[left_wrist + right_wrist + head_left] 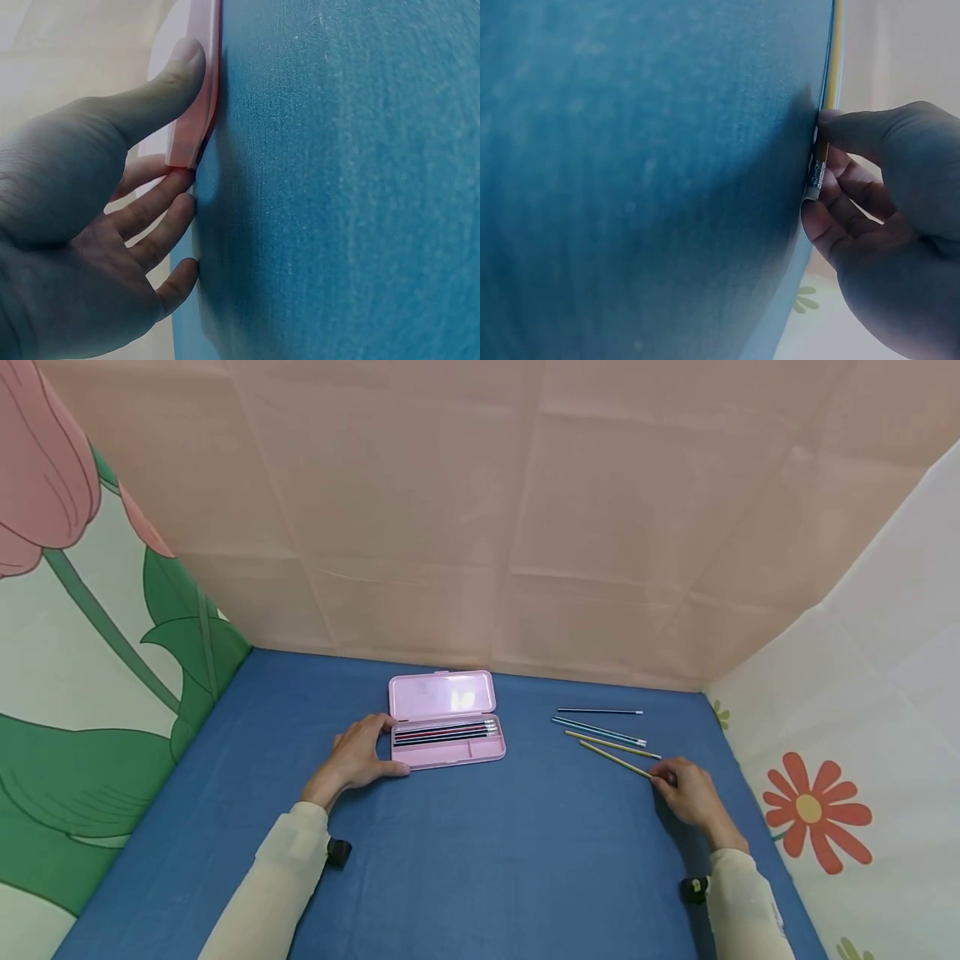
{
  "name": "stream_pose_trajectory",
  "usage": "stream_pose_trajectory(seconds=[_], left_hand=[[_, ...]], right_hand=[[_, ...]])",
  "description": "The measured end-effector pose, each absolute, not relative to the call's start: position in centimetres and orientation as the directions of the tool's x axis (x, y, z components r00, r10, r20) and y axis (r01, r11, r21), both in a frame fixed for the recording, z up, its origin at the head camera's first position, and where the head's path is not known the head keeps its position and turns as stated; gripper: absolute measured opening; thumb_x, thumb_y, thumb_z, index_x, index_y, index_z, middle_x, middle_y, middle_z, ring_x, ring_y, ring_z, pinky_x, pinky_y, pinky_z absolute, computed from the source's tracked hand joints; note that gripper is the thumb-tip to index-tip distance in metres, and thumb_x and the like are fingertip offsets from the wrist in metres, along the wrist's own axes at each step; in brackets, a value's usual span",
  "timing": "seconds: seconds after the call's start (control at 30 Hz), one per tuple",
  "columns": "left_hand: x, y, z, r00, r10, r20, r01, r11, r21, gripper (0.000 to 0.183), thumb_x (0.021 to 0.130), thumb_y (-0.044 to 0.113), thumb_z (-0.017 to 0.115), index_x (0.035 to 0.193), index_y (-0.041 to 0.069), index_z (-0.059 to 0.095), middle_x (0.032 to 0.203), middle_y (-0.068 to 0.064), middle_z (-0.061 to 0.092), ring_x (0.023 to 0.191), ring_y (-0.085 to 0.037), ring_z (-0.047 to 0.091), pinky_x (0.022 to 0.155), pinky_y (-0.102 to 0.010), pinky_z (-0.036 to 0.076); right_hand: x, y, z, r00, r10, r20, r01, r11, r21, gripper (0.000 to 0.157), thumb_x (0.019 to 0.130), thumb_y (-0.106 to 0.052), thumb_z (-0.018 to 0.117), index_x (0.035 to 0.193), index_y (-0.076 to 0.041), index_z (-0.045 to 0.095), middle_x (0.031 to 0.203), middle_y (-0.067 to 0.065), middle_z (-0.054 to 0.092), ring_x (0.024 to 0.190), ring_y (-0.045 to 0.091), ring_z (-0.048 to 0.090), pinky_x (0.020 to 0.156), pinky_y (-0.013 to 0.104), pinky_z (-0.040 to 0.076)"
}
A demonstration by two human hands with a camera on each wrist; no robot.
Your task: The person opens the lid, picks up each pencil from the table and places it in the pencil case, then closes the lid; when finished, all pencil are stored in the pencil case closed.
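Note:
An open pink pencil case [487, 750] stands on the blue cloth, its lid [431, 695] tipped back. Several dark pencils and a reddish one lie lengthwise inside it. My left hand [358, 753] holds the case's left end, thumb at the front edge and index finger near the far left side; the left wrist view shows the thumb on the pink wall [196, 124]. Over on the right, my right hand [688, 789] pinches a yellow pencil [611, 757] by its eraser end, close to the cloth. The right wrist view shows the silvery ferrule [817, 174] between thumb and fingers.
Beyond the held pencil lie another yellow pencil [607, 743], light blue pencils [600, 731] side by side, and a dark blue pencil [600, 711]. A beige backdrop [480, 527] rises behind the cloth [495, 860]. Printed panels flank both sides.

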State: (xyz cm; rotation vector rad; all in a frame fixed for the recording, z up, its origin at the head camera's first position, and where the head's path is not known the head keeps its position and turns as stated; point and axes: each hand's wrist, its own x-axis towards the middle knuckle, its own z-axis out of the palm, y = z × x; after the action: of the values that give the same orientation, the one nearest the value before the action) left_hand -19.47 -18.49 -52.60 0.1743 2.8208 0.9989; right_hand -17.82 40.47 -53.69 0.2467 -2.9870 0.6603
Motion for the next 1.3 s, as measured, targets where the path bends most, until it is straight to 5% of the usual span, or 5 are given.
stream_pose_trajectory(seconds=[0.63, 1.3], left_hand=[[-19.6, -18.5, -52.7, -0.984, 0.151, -0.100, 0.056, 0.779, 0.625, 0.081, 0.089, 0.035, 0.099, 0.153, 0.005, 0.059, 0.160, -0.025, 0.061, 0.151, -0.050, 0.051, 0.124, -0.076, 0.030], [-19.6, -18.5, -52.8, -0.984, 0.150, -0.099, 0.056, 0.779, 0.624, 0.082, 0.089, 0.036, 0.099, 0.153, 0.005, 0.059, 0.160, -0.025, 0.061, 0.152, -0.050, 0.050, 0.124, -0.076, 0.031]], right_hand=[[-18.8, 36.0, -52.7, -0.938, -0.261, 0.228, -0.334, 0.856, -0.394, 0.005, 0.103, 0.000, 0.078, 0.106, -0.002, 0.081, 0.090, 0.006, 0.069, 0.082, 0.017, 0.059, 0.073, 0.035, 0.049], [-21.7, 27.0, -52.4, -0.837, -0.457, 0.302, -0.546, 0.735, -0.402, 0.007, 0.101, -0.001, 0.081, 0.104, -0.006, 0.083, 0.098, 0.006, 0.077, 0.090, 0.020, 0.067, 0.083, 0.044, 0.056]])
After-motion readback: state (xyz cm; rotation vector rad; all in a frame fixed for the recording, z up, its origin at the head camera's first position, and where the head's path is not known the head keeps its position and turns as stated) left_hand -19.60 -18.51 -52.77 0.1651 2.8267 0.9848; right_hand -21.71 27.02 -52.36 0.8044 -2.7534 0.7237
